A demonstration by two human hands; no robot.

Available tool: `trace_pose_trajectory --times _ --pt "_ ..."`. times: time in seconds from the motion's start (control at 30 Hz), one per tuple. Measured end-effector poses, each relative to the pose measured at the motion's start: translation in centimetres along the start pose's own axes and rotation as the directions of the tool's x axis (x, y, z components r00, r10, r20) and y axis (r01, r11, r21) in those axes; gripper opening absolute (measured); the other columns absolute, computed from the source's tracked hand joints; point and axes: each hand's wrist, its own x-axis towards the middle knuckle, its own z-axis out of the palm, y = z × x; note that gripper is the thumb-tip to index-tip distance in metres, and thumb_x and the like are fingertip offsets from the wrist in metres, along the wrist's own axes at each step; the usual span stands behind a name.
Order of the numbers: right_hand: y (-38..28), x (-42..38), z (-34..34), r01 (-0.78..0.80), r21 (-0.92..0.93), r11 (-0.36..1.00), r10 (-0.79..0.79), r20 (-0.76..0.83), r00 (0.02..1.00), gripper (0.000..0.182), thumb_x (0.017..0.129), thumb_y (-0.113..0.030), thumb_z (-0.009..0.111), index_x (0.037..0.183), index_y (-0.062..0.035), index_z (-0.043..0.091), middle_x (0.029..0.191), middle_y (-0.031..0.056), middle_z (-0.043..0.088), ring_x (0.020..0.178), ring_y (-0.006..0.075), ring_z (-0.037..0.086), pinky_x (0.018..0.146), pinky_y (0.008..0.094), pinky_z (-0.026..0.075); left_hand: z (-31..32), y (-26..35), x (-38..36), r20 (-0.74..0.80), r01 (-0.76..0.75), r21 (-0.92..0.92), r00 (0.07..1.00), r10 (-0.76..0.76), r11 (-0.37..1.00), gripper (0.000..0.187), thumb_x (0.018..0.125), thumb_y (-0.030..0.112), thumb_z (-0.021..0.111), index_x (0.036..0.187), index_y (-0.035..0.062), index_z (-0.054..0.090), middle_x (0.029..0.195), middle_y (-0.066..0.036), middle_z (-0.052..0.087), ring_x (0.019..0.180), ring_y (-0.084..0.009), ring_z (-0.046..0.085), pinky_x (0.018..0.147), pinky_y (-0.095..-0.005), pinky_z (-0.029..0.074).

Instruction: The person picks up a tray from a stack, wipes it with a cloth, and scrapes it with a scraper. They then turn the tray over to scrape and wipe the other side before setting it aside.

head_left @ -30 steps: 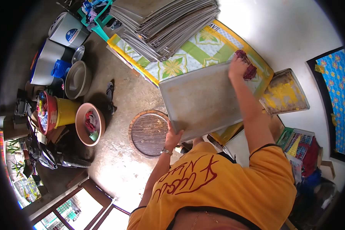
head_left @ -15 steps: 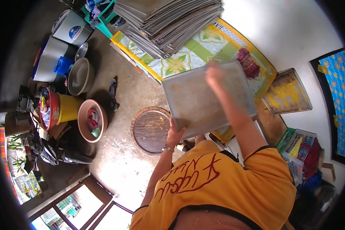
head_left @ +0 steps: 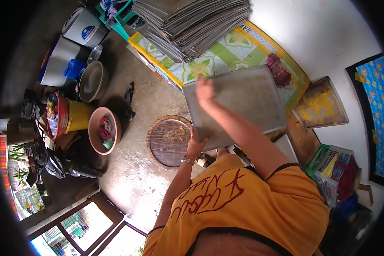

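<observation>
A flat grey metal baking tray [head_left: 247,100] lies tilted in front of me, its far side over the table's edge. My left hand [head_left: 195,145] is closed on the tray's near left corner, thumb on the upper face. Over the tray's far left part is my right hand [head_left: 205,89], its fingers curled and somewhat blurred. Whatever it may hold is hidden. A crumpled dark red cloth [head_left: 278,69] rests on the table just beyond the tray's far right corner.
A tall stack of similar trays [head_left: 196,25] stands on the table with a green-and-yellow floral cover [head_left: 200,68]. A yellow-stained tray [head_left: 322,104] leans by the wall. A round wooden board [head_left: 168,143] lies on the floor. Basins, including a pink one [head_left: 104,132], stand left.
My right hand has swept left across the tray, from its far middle to its far left part. My left hand keeps its hold on the corner. The view has shifted slightly.
</observation>
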Motion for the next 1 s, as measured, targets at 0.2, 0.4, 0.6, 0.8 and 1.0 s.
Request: trace_pose_trajectory --times 0.2,0.4,0.6,0.8,1.0 --pt "-5.4 -0.4 -4.5 0.043 0.268 0.962 0.021 -0.230 0.973 0.041 0.088 -0.016 0.048 0.127 -0.0071 0.058 0.083 0.0048 0.061 0.073 0.0189 0.057 0.071 0.0390 0.040 -0.5 0.9 0.1 0.029 0.067 0.047 0.997 -0.068 0.997 0.107 0.082 0.029 0.071 0.152 0.0115 -0.008 0.113 -0.033 0.061 0.101 -0.0473 0.062 0.085 -0.0476 0.052" --pt "18.2 -3.6 4.6 -0.523 0.578 0.627 0.331 0.410 0.850 0.047 0.085 -0.029 0.063 0.124 -0.0016 0.056 0.105 0.0174 0.065 0.094 0.0352 0.064 0.082 0.0526 0.048 0.3 -0.8 0.4 -0.010 0.015 0.039 1.000 -0.015 0.999 0.109 0.080 0.031 0.072 0.151 0.0077 -0.007 0.111 -0.030 0.063 0.098 -0.0468 0.063 0.083 -0.0473 0.053" --pt "18.3 -12.2 -2.0 -0.537 0.525 0.661 0.388 0.375 0.842 0.076 0.076 -0.037 0.075 0.135 -0.0023 0.044 0.119 0.0191 0.060 0.106 0.0370 0.060 0.087 0.0521 0.045 0.3 -1.6 0.9 -0.009 -0.004 0.012 1.000 0.004 1.000 0.107 0.079 0.030 0.072 0.152 0.0077 -0.003 0.109 -0.030 0.064 0.098 -0.0452 0.064 0.081 -0.0471 0.053" --pt "17.7 -18.4 -3.5 -0.352 0.523 0.776 0.265 0.236 0.935 0.072 0.078 -0.037 0.072 0.137 -0.0075 0.044 0.115 0.0186 0.059 0.106 0.0374 0.058 0.090 0.0584 0.040 -0.3 -0.3 0.9 0.013 0.050 0.064 0.999 -0.051 0.997 0.107 0.079 0.030 0.072 0.152 0.0086 -0.004 0.114 -0.032 0.061 0.103 -0.0459 0.062 0.088 -0.0483 0.051" --pt "31.3 -22.3 0.2 -0.780 0.210 0.589 0.657 0.437 0.614 0.077 0.081 -0.044 0.068 0.143 -0.0101 0.037 0.119 0.0183 0.057 0.110 0.0384 0.057 0.085 0.0511 0.047 -0.2 -0.5 1.1 -0.005 0.078 0.125 0.997 -0.078 0.989 0.107 0.079 0.032 0.072 0.152 0.0064 -0.003 0.117 -0.034 0.059 0.107 -0.0462 0.061 0.091 -0.0475 0.050"
